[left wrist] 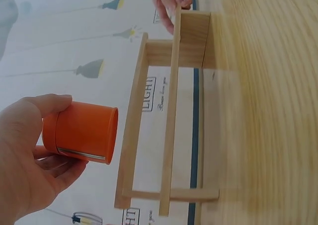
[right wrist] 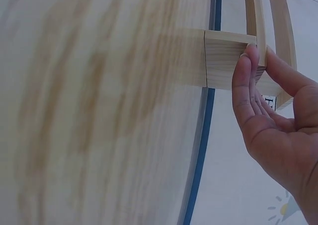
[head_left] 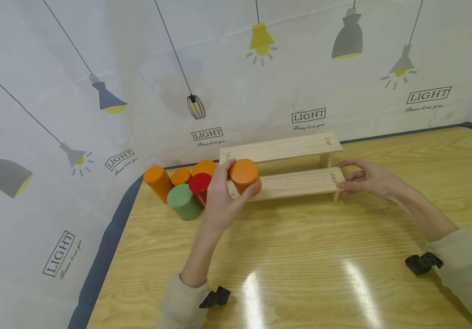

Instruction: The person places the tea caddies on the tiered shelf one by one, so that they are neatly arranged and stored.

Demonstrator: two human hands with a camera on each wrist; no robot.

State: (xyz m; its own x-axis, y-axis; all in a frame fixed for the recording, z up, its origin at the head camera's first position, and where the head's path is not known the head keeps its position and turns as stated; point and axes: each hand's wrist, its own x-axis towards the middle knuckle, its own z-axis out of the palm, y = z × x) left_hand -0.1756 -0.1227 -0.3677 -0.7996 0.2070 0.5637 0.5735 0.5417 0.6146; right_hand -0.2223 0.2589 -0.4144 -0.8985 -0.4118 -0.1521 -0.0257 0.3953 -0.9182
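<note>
Cans (head_left: 184, 203) crowd near the left edge of the worktop (head_left: 310, 256); the left grip (head_left: 222, 197) holds an orange can (head_left: 244, 172) above the left part of a wooden stand (head_left: 297, 183); the right grip (head_left: 369, 179) pinches its right edge, worktop stretching beyond

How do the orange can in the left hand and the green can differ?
Colour: the orange can is bright orange; the green can is muted green.
Support: the left hand grips the orange can off the table; the green can stands on it.
Shared: both are cylindrical, with flat round tops.
</note>
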